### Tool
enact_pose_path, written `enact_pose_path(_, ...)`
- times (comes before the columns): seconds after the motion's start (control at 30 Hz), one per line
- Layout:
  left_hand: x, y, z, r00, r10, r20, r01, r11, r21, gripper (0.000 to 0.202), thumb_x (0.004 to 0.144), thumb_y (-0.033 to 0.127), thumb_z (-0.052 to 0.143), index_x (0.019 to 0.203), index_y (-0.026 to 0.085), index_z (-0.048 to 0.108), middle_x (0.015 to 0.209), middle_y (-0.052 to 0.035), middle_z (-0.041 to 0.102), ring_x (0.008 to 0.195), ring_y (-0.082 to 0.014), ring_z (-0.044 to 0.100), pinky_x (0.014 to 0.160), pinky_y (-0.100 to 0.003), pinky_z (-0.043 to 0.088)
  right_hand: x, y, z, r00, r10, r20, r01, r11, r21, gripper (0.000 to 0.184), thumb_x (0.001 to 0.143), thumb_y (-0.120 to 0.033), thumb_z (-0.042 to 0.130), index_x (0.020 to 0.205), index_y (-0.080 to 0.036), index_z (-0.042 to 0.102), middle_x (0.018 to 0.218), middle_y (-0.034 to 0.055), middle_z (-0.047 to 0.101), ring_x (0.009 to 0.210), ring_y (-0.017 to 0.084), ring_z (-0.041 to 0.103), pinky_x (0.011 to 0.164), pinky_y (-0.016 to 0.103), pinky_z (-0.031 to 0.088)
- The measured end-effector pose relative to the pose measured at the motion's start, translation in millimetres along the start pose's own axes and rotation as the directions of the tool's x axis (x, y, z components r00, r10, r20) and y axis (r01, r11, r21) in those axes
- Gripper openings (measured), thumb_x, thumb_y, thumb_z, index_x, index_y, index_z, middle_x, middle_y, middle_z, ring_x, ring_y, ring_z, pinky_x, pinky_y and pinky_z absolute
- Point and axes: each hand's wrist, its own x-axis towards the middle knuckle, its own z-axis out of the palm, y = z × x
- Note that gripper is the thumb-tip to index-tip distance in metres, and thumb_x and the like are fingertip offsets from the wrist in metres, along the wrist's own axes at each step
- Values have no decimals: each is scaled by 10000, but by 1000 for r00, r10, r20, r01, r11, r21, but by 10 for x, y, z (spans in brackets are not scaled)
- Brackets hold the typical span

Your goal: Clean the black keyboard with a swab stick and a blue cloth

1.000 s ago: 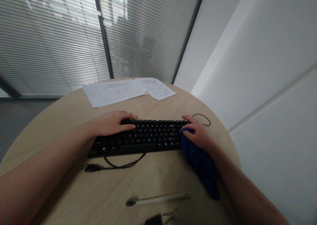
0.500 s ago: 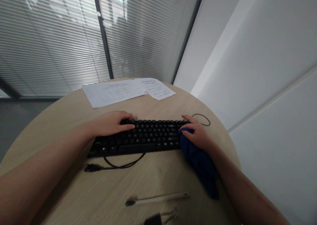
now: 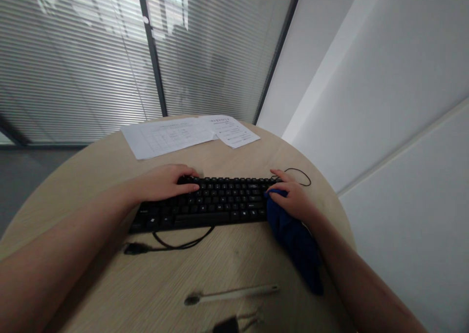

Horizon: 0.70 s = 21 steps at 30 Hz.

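Observation:
A black keyboard lies across the round wooden table. My left hand rests flat on the keyboard's left end, fingers stretched out over the keys. At the keyboard's right end my right hand is closed on a dark blue cloth, pressing its tip against the keys. The cloth trails back along the table under my right forearm.
The keyboard's black cable and USB plug lie in front of it. A pale-handled brush and a small dark object lie near the front edge. Printed papers sit at the far side. Glass wall with blinds behind.
Almost nothing has changed. My right hand with the cloth shifted very slightly at the keyboard's right end; my left hand stayed in place.

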Motion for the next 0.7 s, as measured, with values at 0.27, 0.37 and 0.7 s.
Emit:
enact_pose_path(0.27,4,-29,-2,1000,4,14,-4,1000,5,491,890,587,512,1173,234,701,1167,-78,725,1070,-272,653,953,-374,455,4,-2,-2,1000,-8,19,8,1000,14,195,789,-225,634,873,-243,809,1483,97,543,1407,326,444,1168,547,322)
enact_pose_path(0.37,5,-36,-1,1000,11,10,-11,1000,1,480,890,581,519,1167,233,701,1162,-82,725,1067,-272,653,952,-380,457,1,-7,-7,1000,10,-1,-10,1000,9,190,799,-233,634,875,-236,808,1475,109,548,1398,333,452,1165,561,321)
enact_pose_path(0.7,-2,-13,-3,1000,2,10,-2,1000,-21,471,884,567,523,1159,234,709,1161,-88,725,1068,-278,650,952,-386,447,-4,16,31,1000,20,-22,-19,999,33,155,779,-222,662,839,-248,802,1477,73,552,1452,339,375,1192,575,266)
